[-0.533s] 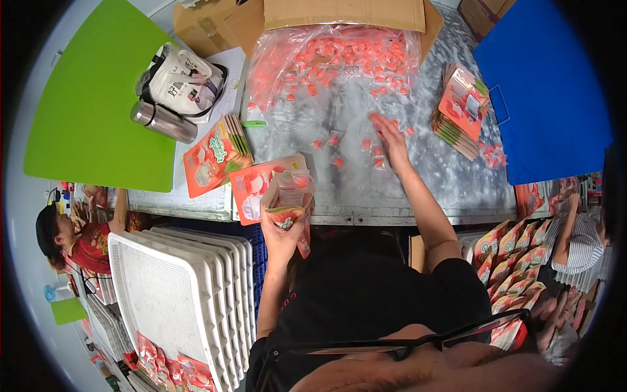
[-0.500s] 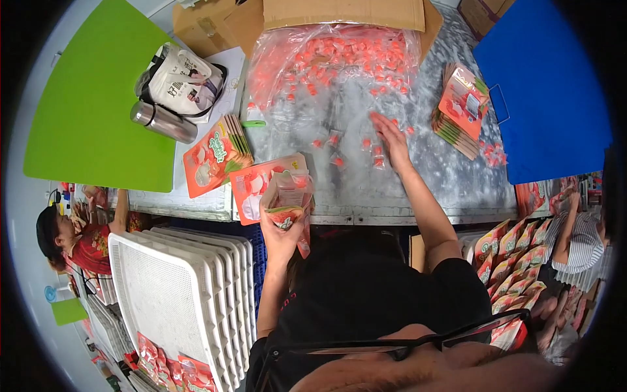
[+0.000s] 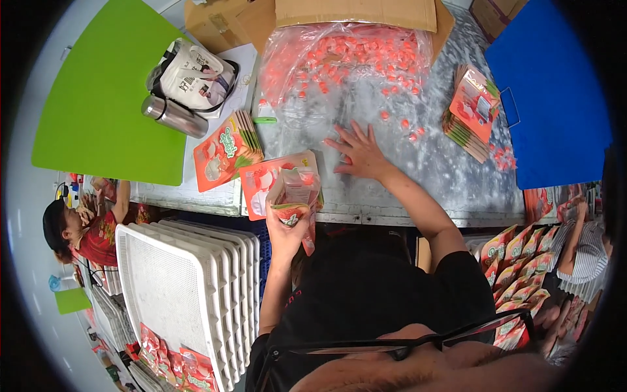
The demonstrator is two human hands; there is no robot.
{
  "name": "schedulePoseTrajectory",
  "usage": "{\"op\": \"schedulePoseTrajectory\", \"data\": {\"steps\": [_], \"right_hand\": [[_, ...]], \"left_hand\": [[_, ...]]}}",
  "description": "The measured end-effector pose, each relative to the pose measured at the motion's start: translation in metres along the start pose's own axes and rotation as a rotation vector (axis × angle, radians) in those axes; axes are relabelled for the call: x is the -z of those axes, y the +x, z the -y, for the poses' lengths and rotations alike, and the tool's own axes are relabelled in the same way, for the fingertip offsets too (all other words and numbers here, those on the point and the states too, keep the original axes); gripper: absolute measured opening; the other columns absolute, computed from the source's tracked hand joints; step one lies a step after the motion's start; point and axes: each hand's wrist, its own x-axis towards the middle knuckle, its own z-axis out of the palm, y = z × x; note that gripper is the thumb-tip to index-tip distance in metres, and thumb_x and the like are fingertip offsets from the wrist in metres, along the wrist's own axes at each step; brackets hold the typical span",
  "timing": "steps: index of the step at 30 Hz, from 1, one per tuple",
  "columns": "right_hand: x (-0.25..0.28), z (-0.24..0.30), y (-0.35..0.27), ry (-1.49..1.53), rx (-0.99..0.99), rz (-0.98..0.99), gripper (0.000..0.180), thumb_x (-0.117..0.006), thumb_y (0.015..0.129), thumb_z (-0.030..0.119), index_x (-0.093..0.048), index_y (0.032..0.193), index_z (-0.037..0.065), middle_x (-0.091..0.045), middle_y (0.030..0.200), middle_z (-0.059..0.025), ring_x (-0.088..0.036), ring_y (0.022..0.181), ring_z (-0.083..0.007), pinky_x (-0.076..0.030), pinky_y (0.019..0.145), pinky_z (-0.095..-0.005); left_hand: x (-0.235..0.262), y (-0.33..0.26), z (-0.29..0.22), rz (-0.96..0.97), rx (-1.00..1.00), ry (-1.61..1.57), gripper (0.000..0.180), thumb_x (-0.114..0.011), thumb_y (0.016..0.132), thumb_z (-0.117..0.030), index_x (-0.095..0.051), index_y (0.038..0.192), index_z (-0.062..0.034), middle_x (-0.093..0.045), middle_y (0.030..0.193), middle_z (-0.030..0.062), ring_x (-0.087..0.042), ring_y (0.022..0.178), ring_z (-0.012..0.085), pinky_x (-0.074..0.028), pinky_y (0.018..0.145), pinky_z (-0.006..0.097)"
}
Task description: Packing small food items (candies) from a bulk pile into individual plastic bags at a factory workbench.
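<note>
My left hand is closed round the lower part of a red printed pouch, whose mouth gapes upward near the table's front edge. Another flat red pouch lies beside it on the table edge. My right hand is palm down over the grey metal table, fingers spread. A bit of red shows by its thumb, so small wrapped sweets may be under the palm; most of that is hidden. Several small red wrapped sweets lie loose to its right. Many more sweets spill from a clear plastic bag.
A cardboard box stands behind the bag. Pouch stacks lie left and right. A steel flask and white bag sit far left. Green and blue boards flank the table; white trays are stacked below. Co-workers sit either side.
My right hand has moved left and nearer, its fingers spreading over where several loose sweets lay. My left hand still holds the pouch. The whole view has shifted slightly.
</note>
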Motion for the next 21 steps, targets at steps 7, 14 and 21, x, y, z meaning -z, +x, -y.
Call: {"op": "schedulePoseTrajectory", "data": {"steps": [7, 14, 21], "right_hand": [[-0.039, -0.019, 0.020, 0.103, 0.220, -0.186, 0.041, -0.072, 0.079, 0.033, -0.063, 0.116, 0.017, -0.056, 0.122, -0.0018, -0.049, 0.119, -0.0287, -0.039, 0.097, -0.0581], [-0.035, -0.022, 0.007, 0.207, 0.153, -0.319, 0.015, -0.074, 0.076, 0.014, -0.064, 0.088, 0.011, -0.060, 0.088, -0.0043, -0.059, 0.084, -0.0266, -0.049, 0.071, -0.0369], [0.037, 0.007, 0.008, 1.090, -0.538, -0.295, 0.008, -0.068, 0.089, 0.008, -0.066, 0.090, 0.001, -0.064, 0.078, 0.0014, -0.060, 0.070, -0.0077, -0.048, 0.064, -0.0230]], "left_hand": [[0.006, 0.006, 0.001, -0.013, -0.321, 0.110, 0.087, -0.082, 0.061, -0.006, -0.042, 0.138, -0.0024, -0.045, 0.137, 0.0184, -0.048, 0.127, 0.0297, -0.040, 0.105, 0.041], [-0.011, 0.014, -0.027, -0.037, -0.804, 0.141, 0.091, -0.088, 0.065, -0.011, -0.037, 0.140, -0.0135, -0.040, 0.143, 0.0213, -0.042, 0.133, 0.0397, -0.037, 0.109, 0.050], [-0.007, 0.016, -0.006, -0.035, -0.579, 0.134, 0.096, -0.093, 0.055, -0.022, -0.043, 0.136, -0.0051, -0.037, 0.142, 0.0214, -0.040, 0.133, 0.0398, -0.035, 0.111, 0.047]]}}
